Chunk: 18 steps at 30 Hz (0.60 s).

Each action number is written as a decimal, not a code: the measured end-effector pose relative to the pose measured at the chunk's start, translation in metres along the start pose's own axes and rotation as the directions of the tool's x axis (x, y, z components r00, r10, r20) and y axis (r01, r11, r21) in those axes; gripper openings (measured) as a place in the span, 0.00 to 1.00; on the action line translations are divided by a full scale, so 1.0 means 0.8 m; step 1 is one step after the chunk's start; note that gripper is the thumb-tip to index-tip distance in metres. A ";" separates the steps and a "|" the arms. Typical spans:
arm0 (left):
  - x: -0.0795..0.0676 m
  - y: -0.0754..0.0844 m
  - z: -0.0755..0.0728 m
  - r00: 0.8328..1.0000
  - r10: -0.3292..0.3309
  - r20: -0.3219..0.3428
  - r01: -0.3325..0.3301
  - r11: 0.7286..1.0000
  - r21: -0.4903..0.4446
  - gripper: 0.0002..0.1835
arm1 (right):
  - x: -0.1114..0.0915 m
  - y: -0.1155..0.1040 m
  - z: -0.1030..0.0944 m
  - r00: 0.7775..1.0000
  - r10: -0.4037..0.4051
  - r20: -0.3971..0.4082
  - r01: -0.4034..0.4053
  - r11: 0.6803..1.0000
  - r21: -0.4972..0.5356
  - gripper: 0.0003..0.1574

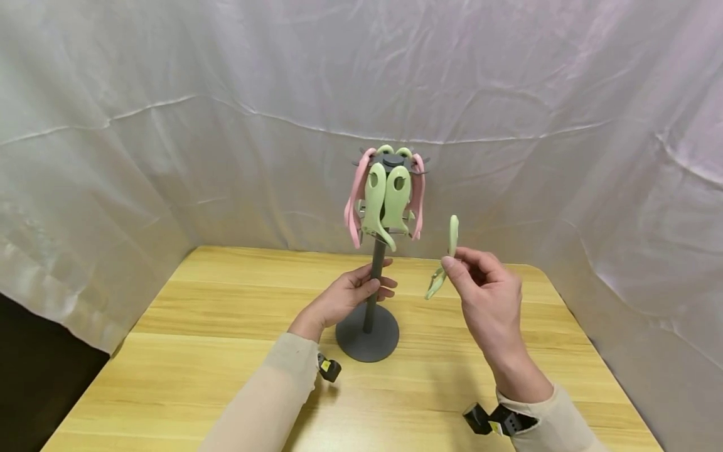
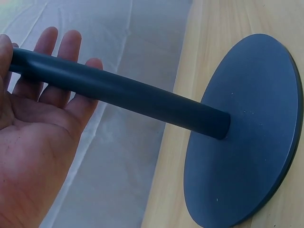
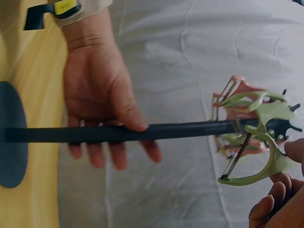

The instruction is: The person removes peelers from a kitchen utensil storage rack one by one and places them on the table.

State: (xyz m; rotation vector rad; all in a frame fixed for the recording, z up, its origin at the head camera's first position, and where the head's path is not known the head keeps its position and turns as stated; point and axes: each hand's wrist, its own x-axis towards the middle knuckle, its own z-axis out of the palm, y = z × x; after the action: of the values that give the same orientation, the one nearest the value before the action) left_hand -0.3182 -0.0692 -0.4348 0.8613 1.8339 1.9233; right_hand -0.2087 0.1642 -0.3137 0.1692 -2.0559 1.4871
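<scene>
A dark grey stand with a round base point(image 1: 367, 342) and an upright pole point(image 1: 371, 307) rises from the wooden table point(image 1: 198, 351). Several green and pink peelers point(image 1: 386, 198) hang from its top. My left hand point(image 1: 350, 294) grips the pole at mid height, thumb in front and fingers behind. In the left wrist view the pole point(image 2: 142, 97) crosses the fingers of that hand point(image 2: 38, 137). To the right of the stand, my right hand point(image 1: 482, 289) pinches a green peeler point(image 1: 452, 235) and holds it up. In the right wrist view this peeler point(image 3: 266, 171) shows its blade, close to the hanging peelers point(image 3: 256, 107).
A creased white sheet point(image 1: 226, 125) hangs behind the table and down both sides. The table's left edge borders a dark gap point(image 1: 34, 376). Black wrist cameras point(image 1: 329, 367) sit at both cuffs.
</scene>
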 end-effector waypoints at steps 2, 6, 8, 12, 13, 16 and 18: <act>0.000 0.000 0.000 1.000 0.002 0.001 -0.002 1.000 0.007 0.28 | -0.003 0.009 -0.002 1.000 0.019 0.005 -0.018 1.000 -0.021 0.09; -0.001 0.000 0.000 1.000 0.006 -0.001 -0.006 1.000 0.008 0.28 | -0.008 0.029 -0.005 0.998 0.061 0.010 -0.060 0.995 -0.076 0.09; -0.001 0.000 0.000 1.000 0.005 0.000 -0.005 1.000 0.013 0.28 | -0.011 0.038 -0.007 0.997 0.078 0.013 -0.076 0.992 -0.103 0.10; 0.000 0.000 0.000 1.000 0.000 0.002 0.000 1.000 0.011 0.28 | -0.016 0.055 -0.011 0.993 0.114 0.025 -0.109 0.980 -0.167 0.11; 0.000 0.000 0.000 1.000 -0.001 0.001 0.001 1.000 0.008 0.28 | -0.017 0.059 -0.012 0.992 0.126 0.031 -0.118 0.976 -0.184 0.12; 0.000 0.000 0.000 1.000 -0.005 -0.004 0.005 1.000 -0.003 0.28 | -0.020 0.074 -0.014 0.985 0.166 0.054 -0.149 0.961 -0.233 0.15; 0.000 -0.001 0.001 1.000 -0.009 -0.008 0.009 1.000 0.004 0.28 | -0.022 0.084 -0.015 0.979 0.192 0.070 -0.167 0.949 -0.268 0.17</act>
State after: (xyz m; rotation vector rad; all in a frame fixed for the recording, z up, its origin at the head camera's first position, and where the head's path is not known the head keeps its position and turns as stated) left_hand -0.3177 -0.0690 -0.4355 0.8464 1.8435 1.9206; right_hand -0.2186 0.1958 -0.3761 -0.0557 -2.3754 1.3148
